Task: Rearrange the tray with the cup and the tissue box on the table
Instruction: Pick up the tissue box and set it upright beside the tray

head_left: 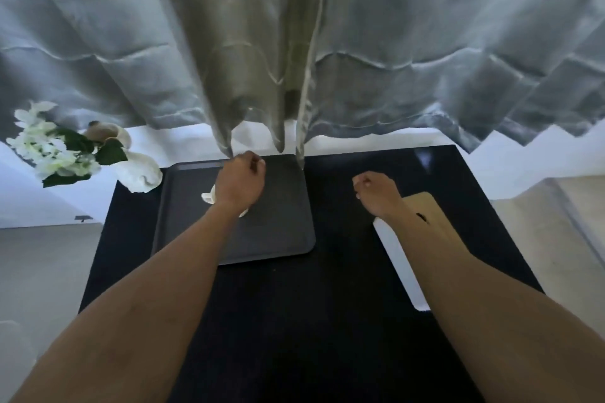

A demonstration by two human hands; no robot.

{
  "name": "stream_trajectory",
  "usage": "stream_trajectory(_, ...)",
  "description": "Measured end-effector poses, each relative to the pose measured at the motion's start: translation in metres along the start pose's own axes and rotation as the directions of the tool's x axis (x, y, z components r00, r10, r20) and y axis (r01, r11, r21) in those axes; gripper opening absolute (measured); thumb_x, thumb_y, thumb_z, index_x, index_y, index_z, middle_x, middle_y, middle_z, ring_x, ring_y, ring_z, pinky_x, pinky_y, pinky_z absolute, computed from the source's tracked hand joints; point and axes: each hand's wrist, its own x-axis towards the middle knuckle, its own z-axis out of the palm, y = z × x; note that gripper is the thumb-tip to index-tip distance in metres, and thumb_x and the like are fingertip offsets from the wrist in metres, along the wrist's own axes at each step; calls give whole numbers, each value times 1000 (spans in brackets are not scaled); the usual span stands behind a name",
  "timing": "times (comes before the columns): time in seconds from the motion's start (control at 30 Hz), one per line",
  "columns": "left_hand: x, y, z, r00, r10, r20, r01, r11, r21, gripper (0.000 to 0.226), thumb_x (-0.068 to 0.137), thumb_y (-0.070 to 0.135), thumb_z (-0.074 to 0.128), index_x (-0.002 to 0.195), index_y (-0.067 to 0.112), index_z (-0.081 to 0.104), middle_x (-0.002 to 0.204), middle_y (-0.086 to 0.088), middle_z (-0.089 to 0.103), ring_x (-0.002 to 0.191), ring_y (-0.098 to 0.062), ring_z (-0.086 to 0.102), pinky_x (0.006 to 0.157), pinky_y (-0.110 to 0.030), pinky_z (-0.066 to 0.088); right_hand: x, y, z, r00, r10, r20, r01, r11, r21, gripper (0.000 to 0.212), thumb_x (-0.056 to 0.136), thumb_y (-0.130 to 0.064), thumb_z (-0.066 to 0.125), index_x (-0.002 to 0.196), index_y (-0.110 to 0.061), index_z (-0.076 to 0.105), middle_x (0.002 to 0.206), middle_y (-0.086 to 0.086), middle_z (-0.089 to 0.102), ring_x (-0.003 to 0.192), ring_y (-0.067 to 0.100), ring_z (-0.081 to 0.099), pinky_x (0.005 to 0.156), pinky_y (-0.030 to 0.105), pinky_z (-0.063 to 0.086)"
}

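The cup [209, 197] sits right beneath my left grip [240, 185], on the dark tray [278, 226]; I see only a white sliver of it poking out beside my wrist and another under my forearm, so I cannot tell whether my fingers touch it. My left grip is curled loosely, knuckles up, fingers tucked toward the far edge of the tray, pinching nothing that I can see. The tray lies flat on the black counter [294, 321], spreading out on all sides of that grip.

My right grip [376, 193] hovers above the bare counter, well apart from the tray's edge, fingers folded in toward the palm in a loose fist, empty. The tissue box [397, 258] lies under my right forearm, behind that grip and nearer my body; its white side shows beside the arm and its tan top [425, 204] just past the wrist.

Both forearms reach straight forward, bare, roughly parallel. Far out beyond my left grip, off the tray's corner, stands a white vase of flowers [62, 147]. A curtain [262, 42] hangs just past both grips.
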Motion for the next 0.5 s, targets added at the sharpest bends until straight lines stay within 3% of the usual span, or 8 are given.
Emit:
stream_trajectory(0.13, -27, 66, 25, 989, 115, 94, -110, 993, -50, 22, 93, 32, 53, 100, 16, 66, 96, -9, 71, 97, -32, 64, 86, -40, 49, -38, 46, -46, 989, 109, -105, -108, 994, 18, 28, 98, -21, 43, 108, -8, 65, 104, 9, 67, 102, 27, 62, 91, 37, 45)
stream_trajectory(0.3, -58, 129, 66, 958, 141, 251, -131, 990, -56, 26, 92, 33, 58, 112, 18, 63, 88, 5, 64, 101, -23, 63, 93, -38, 48, -87, 110, -69, 948, 243, -208, -186, 948, 259, 28, 98, -21, 41, 115, -8, 60, 106, 8, 62, 88, 21, 56, 76, 30, 40)
stream_trajectory(0.37, -70, 151, 83, 942, 158, 295, -147, 987, -59, 29, 92, 35, 59, 115, 18, 62, 91, 4, 64, 101, -23, 63, 92, -38, 49, -105, 134, -69, 928, 313, -204, -226, 905, 361, 29, 96, -20, 44, 122, -12, 54, 108, 4, 59, 92, 20, 57, 77, 30, 41)
stream_trajectory(0.5, -95, 189, 113, 906, 208, 368, -215, 976, -23, 38, 92, 36, 60, 125, 18, 58, 113, -4, 64, 105, -21, 61, 93, -40, 50, -127, 174, -67, 851, 475, -224, -355, 835, 420, 44, 91, -19, 53, 134, -14, 44, 132, 8, 46, 118, 26, 48, 92, 39, 44)
